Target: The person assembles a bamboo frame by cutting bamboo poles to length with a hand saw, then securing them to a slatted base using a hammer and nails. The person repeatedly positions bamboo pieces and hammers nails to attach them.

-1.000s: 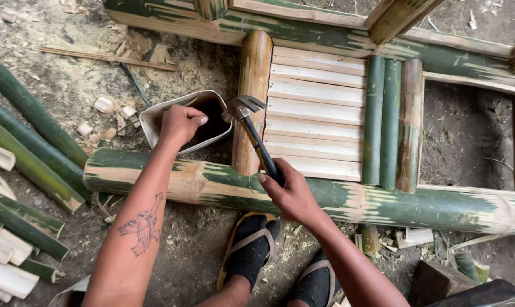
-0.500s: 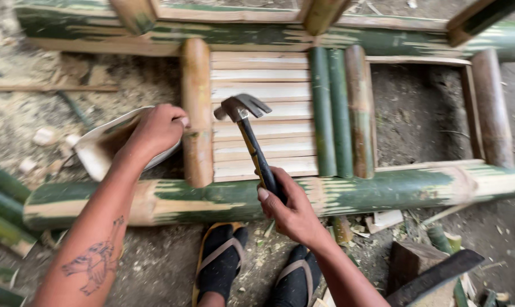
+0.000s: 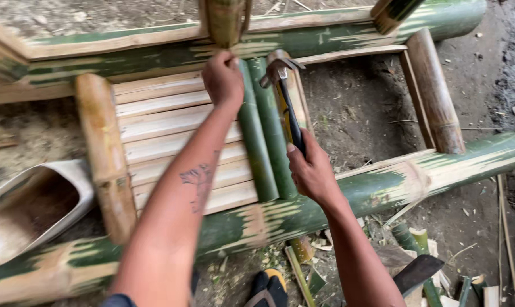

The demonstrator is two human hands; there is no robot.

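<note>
My right hand (image 3: 312,170) grips the dark handle of a claw hammer (image 3: 284,102), whose metal head is raised over the far end of the green bamboo slats (image 3: 263,142). My left hand (image 3: 223,79) is closed and pressed down at the far end of those slats, by the green bamboo rail (image 3: 155,54). Whether it pinches anything is hidden. Pale split bamboo slats (image 3: 161,142) lie side by side to the left of the green ones, inside the frame. A thick green bamboo pole (image 3: 382,187) forms the near rail under my right wrist.
A grey scoop-shaped container (image 3: 36,204) lies at the left beside a short tan bamboo crosspiece (image 3: 104,153). Another tan crosspiece (image 3: 436,94) sits at the right over bare dirt. A dark blade (image 3: 416,273), bamboo offcuts and my sandalled foot (image 3: 269,287) are at the bottom.
My left hand left the grey container and reached across to the far end of the green slats. The hammer moved with my right hand toward the same spot; the view shifted right.
</note>
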